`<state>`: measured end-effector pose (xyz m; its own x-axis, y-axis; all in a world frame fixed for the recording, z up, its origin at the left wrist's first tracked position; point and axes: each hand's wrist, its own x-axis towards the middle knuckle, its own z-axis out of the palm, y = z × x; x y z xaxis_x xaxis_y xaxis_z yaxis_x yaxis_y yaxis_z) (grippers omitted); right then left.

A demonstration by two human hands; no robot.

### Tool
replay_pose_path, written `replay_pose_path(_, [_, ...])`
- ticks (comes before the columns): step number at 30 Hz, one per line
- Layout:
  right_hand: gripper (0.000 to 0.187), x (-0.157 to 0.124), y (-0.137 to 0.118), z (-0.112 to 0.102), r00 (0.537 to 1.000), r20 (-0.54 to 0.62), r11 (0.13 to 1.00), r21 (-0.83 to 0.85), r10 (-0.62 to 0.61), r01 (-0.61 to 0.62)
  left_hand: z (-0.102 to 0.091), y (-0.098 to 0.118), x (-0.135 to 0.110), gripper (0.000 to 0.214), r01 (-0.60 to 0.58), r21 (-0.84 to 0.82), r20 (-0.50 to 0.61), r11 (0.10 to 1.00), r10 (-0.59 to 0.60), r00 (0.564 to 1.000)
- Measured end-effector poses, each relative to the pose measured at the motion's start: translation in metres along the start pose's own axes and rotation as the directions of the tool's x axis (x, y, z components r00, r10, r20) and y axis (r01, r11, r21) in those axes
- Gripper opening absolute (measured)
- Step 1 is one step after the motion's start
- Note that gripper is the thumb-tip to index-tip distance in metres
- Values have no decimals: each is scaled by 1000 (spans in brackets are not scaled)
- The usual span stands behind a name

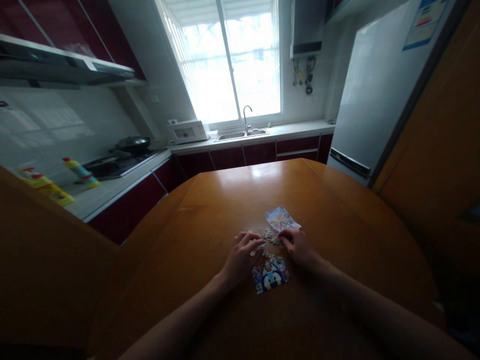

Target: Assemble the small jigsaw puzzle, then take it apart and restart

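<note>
A partly assembled jigsaw puzzle (270, 279) with a blue cartoon dog face lies near me on the wooden table, its far edge uneven. Loose jigsaw pieces (267, 234) are scattered just beyond it, between my hands. To their left rests my left hand (243, 252), fingers apart and bent over the nearest pieces; nothing shows in its grasp. On the other side, my right hand (299, 246) has thumb and forefinger pinched together at a puzzle piece (276, 241) on the pile's right edge. Behind that hand lies a printed picture card (280, 217), partly covered by its fingers.
The oval wooden table (210, 210) fills the foreground. Past it run a counter with a sink (232, 135) and a white microwave (188, 132). A wok (132, 144) sits on the stove at left, near yellow bottles (52, 190). A fridge (369, 95) stands at right.
</note>
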<state>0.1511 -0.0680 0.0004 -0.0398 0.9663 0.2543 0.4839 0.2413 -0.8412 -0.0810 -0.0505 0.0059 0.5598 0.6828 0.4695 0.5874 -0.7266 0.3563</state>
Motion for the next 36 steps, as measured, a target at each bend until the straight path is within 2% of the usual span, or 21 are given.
replay_pose_path(3, [17,4,1,0,999,-43,999,41,12,-11,2,4,0,19,-48,21,39,999,47,998])
replay_pose_path(7, [16,6,-1,-1,999,21,995,97,-33,31,0,0,3,17,-24,37,24,999,23,999])
replay_pose_path(9, [19,6,-2,-2,997,15,995,77,-70,69,-1,-2,4,17,-13,39,15,999,12,1000])
replay_pose_path(12, [22,7,-1,-2,991,-7,987,-88,-137,135,0,-3,3,17,-15,36,28,999,14,1000])
replay_pose_path(15, [19,7,0,-1,975,117,933,-288,-188,214,1,-2,3,16,-16,37,36,999,15,999])
replay_pose_path(17, [17,6,-1,1,966,175,909,-340,-191,242,1,-2,3,16,-13,38,30,999,12,999])
replay_pose_path(23, [15,5,-4,2,980,66,958,-208,-187,197,0,-2,3,16,-15,22,37,1000,15,999])
replay_pose_path(28, [10,8,2,2,991,0,983,-123,-136,135,0,-1,3,15,-17,23,30,1000,16,999])
replay_pose_path(36, [19,11,5,2,992,-34,993,8,-117,118,2,-4,2,15,-27,40,36,999,25,999])
